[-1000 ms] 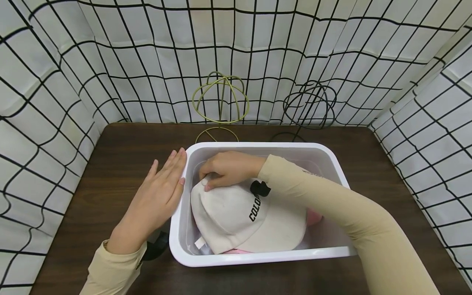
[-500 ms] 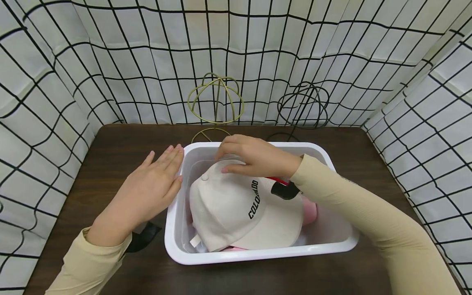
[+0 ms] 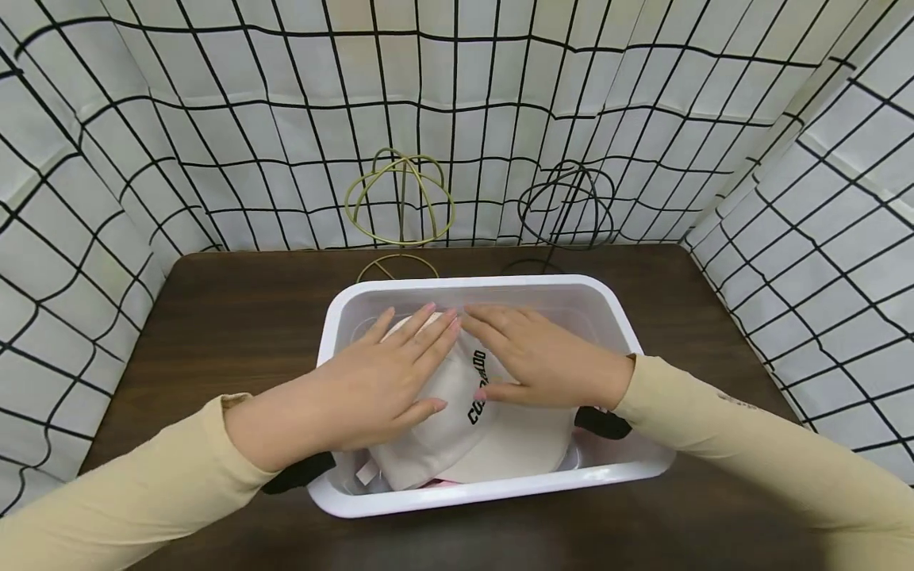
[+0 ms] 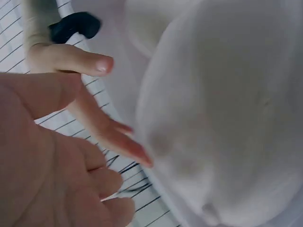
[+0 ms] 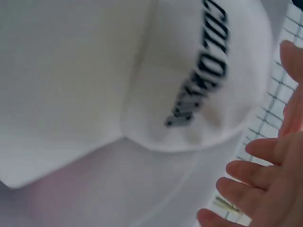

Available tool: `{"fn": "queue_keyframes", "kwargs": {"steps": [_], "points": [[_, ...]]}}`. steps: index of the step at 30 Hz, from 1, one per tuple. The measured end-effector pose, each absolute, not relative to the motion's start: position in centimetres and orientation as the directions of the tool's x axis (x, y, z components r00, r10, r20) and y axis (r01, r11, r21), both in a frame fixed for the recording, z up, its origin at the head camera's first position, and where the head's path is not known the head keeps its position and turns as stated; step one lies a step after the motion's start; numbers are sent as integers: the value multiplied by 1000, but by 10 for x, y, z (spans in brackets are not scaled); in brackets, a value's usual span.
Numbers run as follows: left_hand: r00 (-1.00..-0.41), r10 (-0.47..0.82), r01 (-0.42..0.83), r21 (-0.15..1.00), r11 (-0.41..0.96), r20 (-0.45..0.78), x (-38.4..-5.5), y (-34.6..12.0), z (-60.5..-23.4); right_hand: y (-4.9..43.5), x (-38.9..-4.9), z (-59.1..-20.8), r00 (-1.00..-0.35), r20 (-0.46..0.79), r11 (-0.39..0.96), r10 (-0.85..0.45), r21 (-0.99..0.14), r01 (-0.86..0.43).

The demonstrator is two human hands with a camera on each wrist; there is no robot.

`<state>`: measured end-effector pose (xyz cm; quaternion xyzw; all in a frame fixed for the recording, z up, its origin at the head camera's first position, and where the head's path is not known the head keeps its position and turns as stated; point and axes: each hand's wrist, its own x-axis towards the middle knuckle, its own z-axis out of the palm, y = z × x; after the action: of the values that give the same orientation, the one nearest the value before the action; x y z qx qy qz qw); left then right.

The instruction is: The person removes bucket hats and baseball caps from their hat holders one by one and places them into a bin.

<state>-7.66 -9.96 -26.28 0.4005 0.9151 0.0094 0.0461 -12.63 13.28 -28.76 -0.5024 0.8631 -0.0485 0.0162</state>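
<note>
A white cap with black lettering lies in a white plastic tub, its brim toward the lower right. My left hand is spread over the crown's left side, fingers straight. From the right, my right hand extends flat across the lettering and upper crown. The fingertips of both hands nearly meet above the cap. In both wrist views the palms face the cap and look slightly apart from it; neither hand holds anything. Something pink shows beneath the brim, mostly hidden.
A yellow-green wire stand and a black wire stand stand behind the tub. Black grid panels enclose the back and sides of the dark wooden table. A white tag sticks out by the cap's lower left.
My right hand has left the crown's back edge and flattened out over the cap. My left hand has moved right, from the tub's left rim to above the cap.
</note>
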Motion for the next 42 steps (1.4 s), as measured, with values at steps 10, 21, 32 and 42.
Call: {"fn": "queue_keyframes", "kwargs": {"steps": [10, 21, 32, 42], "points": [[-674, 599, 626, 97, 774, -432, -96, -76, -273, 129, -121, -310, -529, -340, 584, -778, -77, -808], [-661, 393, 536, -35, 844, -639, -116, -67, -321, 128, -130, -333, -516, -509, 669, -689, -173, -723], [-558, 328, 572, -67, 818, -762, -106, -55, -333, 122, -131, -351, -485, -582, 703, -653, -227, -674], [-485, 300, 545, -15, 838, -821, -115, -51, -332, 119, -133, -352, -473, -607, 701, -638, -205, -682]]}}
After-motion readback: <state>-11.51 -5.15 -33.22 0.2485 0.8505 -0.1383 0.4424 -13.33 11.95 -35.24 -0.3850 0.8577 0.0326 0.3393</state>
